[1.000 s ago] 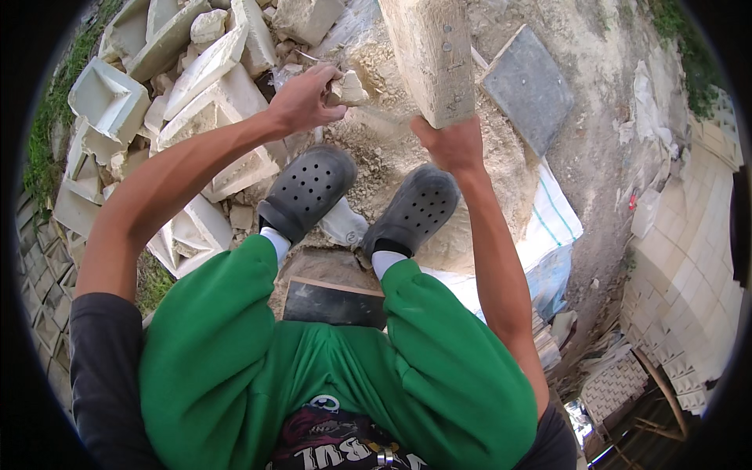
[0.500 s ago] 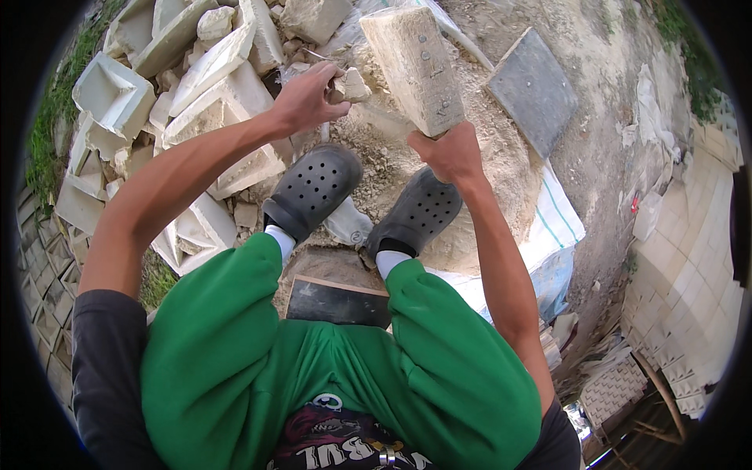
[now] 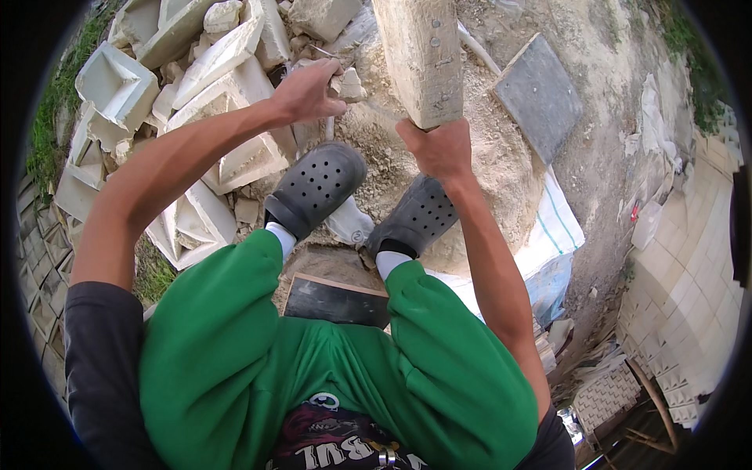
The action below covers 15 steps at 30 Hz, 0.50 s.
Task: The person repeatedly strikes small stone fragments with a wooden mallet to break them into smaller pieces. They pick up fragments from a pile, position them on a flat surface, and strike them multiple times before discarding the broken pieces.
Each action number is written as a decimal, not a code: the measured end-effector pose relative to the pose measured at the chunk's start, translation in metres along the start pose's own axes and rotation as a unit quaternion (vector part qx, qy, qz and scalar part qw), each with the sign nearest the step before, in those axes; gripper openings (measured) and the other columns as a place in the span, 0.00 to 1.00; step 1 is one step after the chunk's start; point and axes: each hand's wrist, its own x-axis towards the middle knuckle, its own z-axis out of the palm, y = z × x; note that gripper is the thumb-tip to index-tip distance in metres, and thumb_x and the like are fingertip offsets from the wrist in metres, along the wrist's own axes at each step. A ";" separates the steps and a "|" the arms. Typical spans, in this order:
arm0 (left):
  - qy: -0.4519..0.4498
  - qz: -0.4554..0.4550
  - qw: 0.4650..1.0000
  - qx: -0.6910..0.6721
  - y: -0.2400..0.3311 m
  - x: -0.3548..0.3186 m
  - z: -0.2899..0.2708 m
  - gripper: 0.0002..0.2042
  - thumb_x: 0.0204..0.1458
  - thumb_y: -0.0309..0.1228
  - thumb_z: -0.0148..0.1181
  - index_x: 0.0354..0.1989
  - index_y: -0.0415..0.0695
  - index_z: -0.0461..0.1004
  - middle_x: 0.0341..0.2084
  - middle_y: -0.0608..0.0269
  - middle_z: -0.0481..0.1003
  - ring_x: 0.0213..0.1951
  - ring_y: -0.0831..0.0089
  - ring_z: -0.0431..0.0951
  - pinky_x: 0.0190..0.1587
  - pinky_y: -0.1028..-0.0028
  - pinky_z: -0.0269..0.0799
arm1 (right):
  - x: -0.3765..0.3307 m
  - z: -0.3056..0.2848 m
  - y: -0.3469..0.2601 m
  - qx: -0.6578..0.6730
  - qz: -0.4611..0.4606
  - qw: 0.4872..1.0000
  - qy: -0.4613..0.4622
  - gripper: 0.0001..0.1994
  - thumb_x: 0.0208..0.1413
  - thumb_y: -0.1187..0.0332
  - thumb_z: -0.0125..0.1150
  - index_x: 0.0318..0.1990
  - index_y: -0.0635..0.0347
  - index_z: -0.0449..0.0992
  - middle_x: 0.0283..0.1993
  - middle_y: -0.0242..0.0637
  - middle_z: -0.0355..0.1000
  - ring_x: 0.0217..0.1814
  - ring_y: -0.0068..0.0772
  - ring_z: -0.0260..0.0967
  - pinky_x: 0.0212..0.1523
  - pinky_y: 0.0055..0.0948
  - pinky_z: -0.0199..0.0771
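Observation:
My right hand [image 3: 440, 149] grips the lower end of a long pale stone block [image 3: 419, 55] and holds it upright above a mound of sandy rubble [image 3: 501, 168]. The block's top runs out of the frame. My left hand [image 3: 307, 88] reaches forward to the broken pale stone pieces [image 3: 227, 102], its fingers closed around a small stone fragment [image 3: 346, 84] at the pile's edge. Below both hands are my feet in grey perforated clogs [image 3: 317, 184] and my green trousers.
A grey square slab [image 3: 539, 95] lies on the dirt at the upper right. A dark flat board [image 3: 337, 301] sits under my legs. A white sack [image 3: 552, 235] lies right of the mound. Pale paving blocks [image 3: 681, 298] and a wicker item [image 3: 607, 395] are at the right.
The stone block in my right hand has swung from a leftward tilt to more upright and closer to the camera. My left hand stays at the rubble pile.

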 end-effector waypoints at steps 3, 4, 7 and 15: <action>-0.034 0.015 0.999 -0.021 0.004 0.009 -0.003 0.27 0.44 0.38 0.72 0.48 0.34 0.70 0.40 0.43 0.75 0.42 0.48 0.78 0.47 0.54 0.75 | 0.002 0.031 0.028 -0.112 0.059 0.992 -0.026 0.21 0.46 0.57 0.69 0.42 0.66 0.82 0.36 0.57 0.80 0.43 0.55 0.81 0.45 0.43 0.79; -0.028 0.016 0.998 -0.047 0.001 0.008 -0.003 0.26 0.43 0.37 0.72 0.46 0.35 0.70 0.40 0.43 0.75 0.43 0.47 0.78 0.48 0.54 0.74 | 0.003 0.036 0.023 -0.152 0.087 0.984 -0.039 0.22 0.46 0.57 0.69 0.42 0.66 0.82 0.37 0.58 0.80 0.44 0.56 0.81 0.46 0.44 0.79; -0.067 -0.013 0.998 0.007 -0.003 0.013 -0.005 0.24 0.41 0.36 0.72 0.42 0.34 0.70 0.39 0.40 0.75 0.44 0.43 0.77 0.48 0.53 0.73 | 0.000 0.024 0.005 -0.105 0.114 0.986 -0.053 0.23 0.46 0.57 0.69 0.45 0.68 0.81 0.38 0.58 0.80 0.44 0.56 0.81 0.46 0.43 0.78; -0.083 -0.041 0.990 0.102 -0.016 0.017 0.003 0.20 0.42 0.36 0.72 0.33 0.28 0.75 0.32 0.34 0.78 0.42 0.41 0.81 0.45 0.52 0.78 | -0.012 0.012 -0.009 -0.007 0.026 0.999 -0.026 0.21 0.46 0.59 0.70 0.43 0.66 0.82 0.36 0.55 0.81 0.41 0.56 0.81 0.43 0.41 0.79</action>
